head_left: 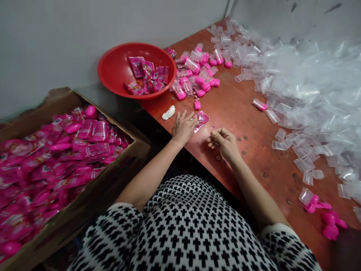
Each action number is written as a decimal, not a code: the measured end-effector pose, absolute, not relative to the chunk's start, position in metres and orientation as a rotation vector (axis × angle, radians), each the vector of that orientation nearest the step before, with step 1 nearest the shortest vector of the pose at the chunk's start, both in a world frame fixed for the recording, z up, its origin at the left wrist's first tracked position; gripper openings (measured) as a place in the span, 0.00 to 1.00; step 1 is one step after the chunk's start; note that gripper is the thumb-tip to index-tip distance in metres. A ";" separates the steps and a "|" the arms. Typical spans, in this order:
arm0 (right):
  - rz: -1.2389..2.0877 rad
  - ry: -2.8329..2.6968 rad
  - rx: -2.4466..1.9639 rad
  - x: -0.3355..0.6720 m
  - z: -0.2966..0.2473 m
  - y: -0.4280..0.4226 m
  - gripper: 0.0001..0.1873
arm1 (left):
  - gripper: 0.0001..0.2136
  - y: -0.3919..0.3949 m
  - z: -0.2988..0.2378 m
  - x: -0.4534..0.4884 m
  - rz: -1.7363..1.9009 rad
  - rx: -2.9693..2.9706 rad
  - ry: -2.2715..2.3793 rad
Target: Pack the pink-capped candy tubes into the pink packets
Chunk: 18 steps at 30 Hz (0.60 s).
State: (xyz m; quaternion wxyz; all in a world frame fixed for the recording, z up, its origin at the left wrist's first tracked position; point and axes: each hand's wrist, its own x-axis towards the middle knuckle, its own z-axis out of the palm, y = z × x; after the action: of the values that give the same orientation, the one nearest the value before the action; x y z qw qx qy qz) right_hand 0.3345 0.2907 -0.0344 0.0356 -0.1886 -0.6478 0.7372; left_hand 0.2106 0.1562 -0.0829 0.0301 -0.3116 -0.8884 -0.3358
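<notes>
My left hand lies flat near the table's edge, fingers stretched, with its fingertips over one side of a pink printed packet. To the right of the packet, my right hand hovers with its thumb and fingers drawn together. Whatever it may pinch is too small to make out. Just left of my left hand rests a crumpled white wad. Beyond the packet sits a small pink cap with beads beside it. A pile of clear tubes with pink ends lies farther back, many holding beads.
A red bowl with several pink packets stands at the table's far left edge. Below left, a cardboard box is full of pink packets. Clear plastic tubes heap over the right side of the table. Pink pieces lie at lower right.
</notes>
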 end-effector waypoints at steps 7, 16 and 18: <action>2.109 -1.877 -0.594 0.301 -0.047 0.286 0.21 | 0.10 0.152 -0.091 0.216 -1.275 -0.936 -2.471; 2.111 -2.002 -0.525 0.290 -0.045 0.297 0.16 | 0.12 0.143 -0.060 0.248 -1.594 -0.795 -2.386; 2.129 -2.087 -0.532 0.293 -0.045 0.300 0.15 | 0.11 0.142 -0.063 0.246 -1.535 -0.845 -2.404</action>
State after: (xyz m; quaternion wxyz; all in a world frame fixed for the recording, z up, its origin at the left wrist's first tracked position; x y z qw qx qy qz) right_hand 0.2927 0.3001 -0.0453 0.0567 -0.1755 -0.6881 0.7018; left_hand 0.2457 0.1419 -0.0628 0.0834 -0.2831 -0.8053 -0.5142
